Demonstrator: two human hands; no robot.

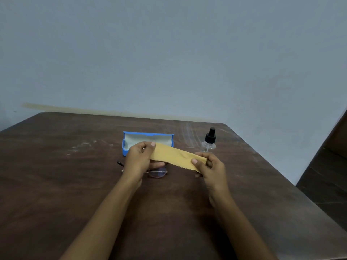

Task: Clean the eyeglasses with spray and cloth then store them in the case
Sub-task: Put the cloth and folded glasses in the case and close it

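Note:
A yellow cloth is stretched in the air between both hands. My left hand pinches its left end and my right hand pinches its right end. Below them the eyeglasses lie on the brown table, mostly hidden by my left hand; one lens and a dark temple tip show. Behind the hands stands the blue case, open with a pale lining. A clear spray bottle with a black pump top stands upright to the right of the case.
A plain grey-blue wall rises behind the table's far edge. The table's right edge runs diagonally, with dark floor and a dark piece of furniture beyond it.

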